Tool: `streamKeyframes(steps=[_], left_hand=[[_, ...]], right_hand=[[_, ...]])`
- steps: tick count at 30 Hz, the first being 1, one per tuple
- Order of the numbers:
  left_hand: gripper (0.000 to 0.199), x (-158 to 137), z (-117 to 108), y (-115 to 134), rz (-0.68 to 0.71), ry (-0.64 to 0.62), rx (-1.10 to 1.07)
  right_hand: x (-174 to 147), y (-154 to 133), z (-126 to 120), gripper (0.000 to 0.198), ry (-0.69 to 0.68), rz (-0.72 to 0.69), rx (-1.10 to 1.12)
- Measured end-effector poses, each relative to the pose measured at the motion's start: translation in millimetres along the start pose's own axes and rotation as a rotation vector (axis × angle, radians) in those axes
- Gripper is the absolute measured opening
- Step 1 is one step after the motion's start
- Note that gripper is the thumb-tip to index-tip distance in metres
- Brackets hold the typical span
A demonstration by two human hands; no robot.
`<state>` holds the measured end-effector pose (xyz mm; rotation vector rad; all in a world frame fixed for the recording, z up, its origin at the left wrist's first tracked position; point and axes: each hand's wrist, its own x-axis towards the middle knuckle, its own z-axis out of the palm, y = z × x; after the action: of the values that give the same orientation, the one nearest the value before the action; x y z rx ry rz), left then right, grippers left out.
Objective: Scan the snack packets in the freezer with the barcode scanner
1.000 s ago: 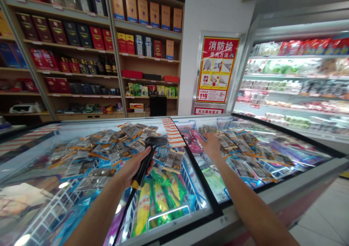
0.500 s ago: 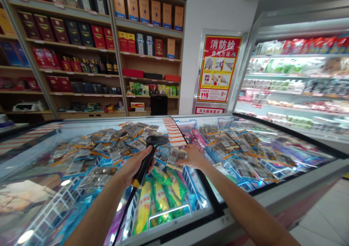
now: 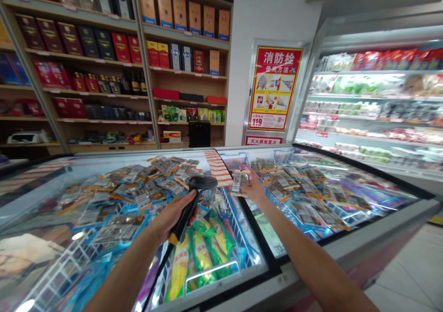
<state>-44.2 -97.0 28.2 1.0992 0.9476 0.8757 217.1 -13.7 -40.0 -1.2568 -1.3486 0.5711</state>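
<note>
My left hand is wrapped round the handle of a black barcode scanner, its head pointing to the right and its cord hanging down toward me. In my right hand is a small snack packet with a pale label, pinched by its right side above the black divider of the freezer lid. Heaps of similar packets lie on the glass, one left pile beyond the scanner and one right pile past my right hand. Beneath the glass, yellow and green corn-shaped packs fill a wire basket.
The chest freezer's front rim runs along my side. Behind it stand shelves of boxed bottles, a red fire-hydrant poster on the wall, and a lit refrigerated display at the right.
My right hand has moved the packet right, away from the scanner, to above the divider. My left hand keeps hold of the scanner, whose head has shifted slightly right and down.
</note>
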Motion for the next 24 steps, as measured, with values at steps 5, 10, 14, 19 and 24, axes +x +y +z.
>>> streamKeyframes(steps=[5,10,14,19,24], left_hand=[[0.032,-1.5,-0.6,0.9,0.027,-0.08,-0.079],[0.032,-2.6,-1.3,1.4,0.047,-0.137,-0.108],[0.031,-3.3,0.1,2.7,0.049,-0.158,-0.127],[0.03,-5.8,2.4,4.7,0.054,-0.162,-0.139],[0.028,-5.5,0.7,4.3,0.036,-0.146,-0.131]], right_hand=[[1.0,-12.3,-3.0,0.076,0.055,-0.013,0.019],[0.5,-16.2,-5.2,0.068,0.066,-0.116,-0.08],[1.4,-14.9,-5.8,0.066,0.076,-0.131,-0.131],[1.8,-14.9,-6.0,0.066,0.067,-0.163,-0.134],[3.0,-11.8,-9.7,0.064,0.125,-0.131,-0.193]])
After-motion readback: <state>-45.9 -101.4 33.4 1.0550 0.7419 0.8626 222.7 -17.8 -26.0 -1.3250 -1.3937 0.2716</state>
